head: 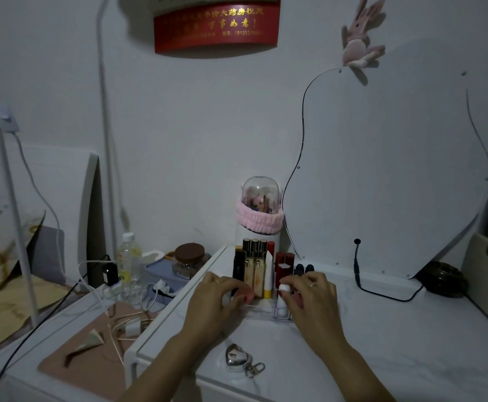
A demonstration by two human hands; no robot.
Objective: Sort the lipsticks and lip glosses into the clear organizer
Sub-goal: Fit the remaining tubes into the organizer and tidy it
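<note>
Dim light falls on a white bench point(382, 343) set against a pale wall, with a wavy-edged white board point(382, 169) leaning at the back right and a red banner with gold characters point(216, 27) hanging above. Near the middle of the bench stands the clear organizer point(266, 310), its rear slots already filled: three gold-capped tubes point(255, 247) at the back, a black lipstick point(238, 266) on the left, two pale gold cases point(253, 272) beside it, a white-and-yellow stick point(268, 275) and dark red lipsticks point(284, 264) to the right, then two dark-capped lip glosses point(303, 268).

Both hands are at the front of the organizer. The left hand point(219, 297) is curled at the front left corner, its fingertips apparently on a pinkish item point(244, 294) there; what that item is cannot be told. The right hand point(312, 294) pinches a small white-capped tube point(284, 289) that stands upright in a front compartment.

Behind the organizer stands a white container with a clear dome and a pink headband point(260, 219) wrapped round it. A silver heart-shaped keychain point(238, 359) lies on the bench near the front edge. On the lower surface to the left are a plastic bottle point(129, 265), a brown-lidded jar point(190, 261) and tangled cables point(115, 309).
</note>
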